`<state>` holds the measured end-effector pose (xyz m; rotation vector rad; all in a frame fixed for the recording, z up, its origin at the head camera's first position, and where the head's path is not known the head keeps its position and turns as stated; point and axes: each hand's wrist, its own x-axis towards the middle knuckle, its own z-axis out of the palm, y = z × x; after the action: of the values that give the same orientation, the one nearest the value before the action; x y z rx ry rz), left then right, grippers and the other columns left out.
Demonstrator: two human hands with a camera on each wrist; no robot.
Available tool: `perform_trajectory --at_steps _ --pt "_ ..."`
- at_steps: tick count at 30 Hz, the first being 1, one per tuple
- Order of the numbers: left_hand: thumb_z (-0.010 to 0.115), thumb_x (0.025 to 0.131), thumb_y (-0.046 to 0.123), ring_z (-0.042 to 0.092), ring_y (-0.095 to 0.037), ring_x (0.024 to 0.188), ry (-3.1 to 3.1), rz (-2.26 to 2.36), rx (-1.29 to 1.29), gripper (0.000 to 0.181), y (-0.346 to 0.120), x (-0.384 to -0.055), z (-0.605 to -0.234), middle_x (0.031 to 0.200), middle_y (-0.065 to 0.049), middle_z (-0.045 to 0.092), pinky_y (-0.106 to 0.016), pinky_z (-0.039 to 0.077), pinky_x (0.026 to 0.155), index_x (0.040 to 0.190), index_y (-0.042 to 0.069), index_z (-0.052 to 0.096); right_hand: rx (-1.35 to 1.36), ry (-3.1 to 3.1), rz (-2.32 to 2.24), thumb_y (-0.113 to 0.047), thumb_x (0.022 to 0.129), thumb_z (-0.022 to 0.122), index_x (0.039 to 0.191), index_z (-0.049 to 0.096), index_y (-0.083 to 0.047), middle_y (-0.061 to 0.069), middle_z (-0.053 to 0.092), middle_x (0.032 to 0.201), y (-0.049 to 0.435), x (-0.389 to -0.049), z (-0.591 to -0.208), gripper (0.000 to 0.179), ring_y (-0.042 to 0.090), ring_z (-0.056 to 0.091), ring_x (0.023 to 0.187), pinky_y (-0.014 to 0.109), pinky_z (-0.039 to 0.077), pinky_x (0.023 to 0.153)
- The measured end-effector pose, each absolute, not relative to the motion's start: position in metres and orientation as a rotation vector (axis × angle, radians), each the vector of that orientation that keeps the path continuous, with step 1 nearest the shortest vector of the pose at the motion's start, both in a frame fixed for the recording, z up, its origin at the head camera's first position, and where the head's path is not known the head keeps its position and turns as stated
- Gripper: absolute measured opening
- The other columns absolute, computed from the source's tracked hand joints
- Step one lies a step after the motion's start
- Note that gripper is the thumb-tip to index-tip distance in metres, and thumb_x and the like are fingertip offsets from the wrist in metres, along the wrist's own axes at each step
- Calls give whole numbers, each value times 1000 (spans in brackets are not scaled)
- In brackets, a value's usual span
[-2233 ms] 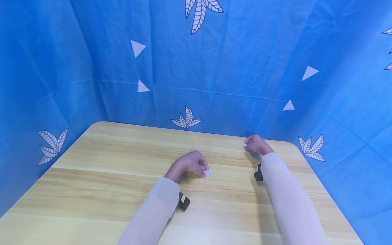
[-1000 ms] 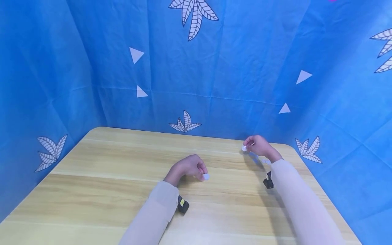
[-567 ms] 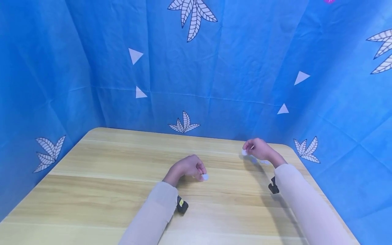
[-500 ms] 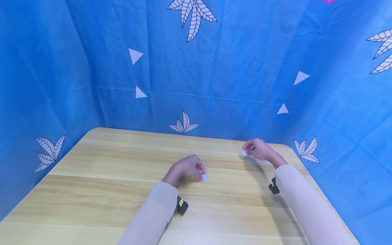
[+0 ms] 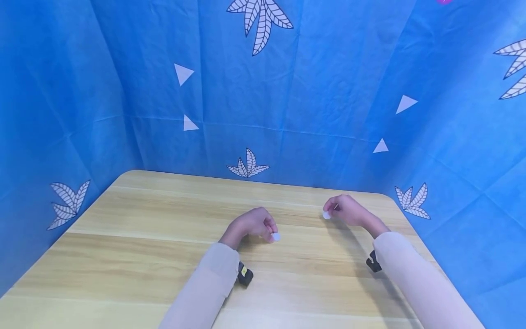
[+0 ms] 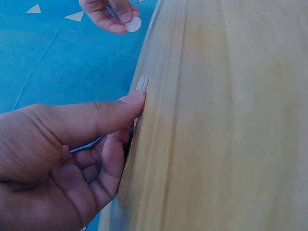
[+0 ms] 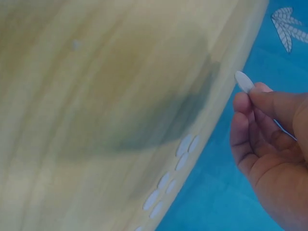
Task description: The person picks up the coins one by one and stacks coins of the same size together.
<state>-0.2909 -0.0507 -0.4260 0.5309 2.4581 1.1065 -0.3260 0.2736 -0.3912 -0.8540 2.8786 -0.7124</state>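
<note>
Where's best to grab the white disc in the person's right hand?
Probably pinch the flat faces of the white disc at its free edge, coming from the side opposite the right hand: it is thin, and that edge sticks out uncovered.

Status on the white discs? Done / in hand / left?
Done: what looks like two white discs, stacked face to face, pinched in the left hand.
In hand: a single disc pinched by the right hand, apart from that stack.
Left: probably the loose discs lying flat on the table, though I can't tell whether they're waiting or already placed.
</note>
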Motion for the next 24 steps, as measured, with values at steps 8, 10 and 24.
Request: perform_trajectory --at_steps 8,10,24 --pt "84 67 10 56 -18 79 2463 1100 530 23 -51 -291 -426 82 1 65 -33 45 75 84 17 70 -889 2829 -733 -2 86 65 95 69 -4 5 69 88 266 -312 -396 9 15 62 79 35 49 73" --pt "84 67 10 56 -18 79 2458 1102 532 23 -51 -291 -426 82 1 65 -33 45 75 84 16 70 -889 2829 -727 -3 87 66 95 69 -5 4 69 89 264 -308 -396 9 14 62 80 34 50 73" --pt "84 68 10 56 -17 80 2465 1078 544 22 -51 -292 -425 83 2 65 -33 45 75 85 15 71 -942 2803 -839 -2 89 63 97 69 -8 1 69 90 252 -281 -404 12 12 62 78 28 50 69"
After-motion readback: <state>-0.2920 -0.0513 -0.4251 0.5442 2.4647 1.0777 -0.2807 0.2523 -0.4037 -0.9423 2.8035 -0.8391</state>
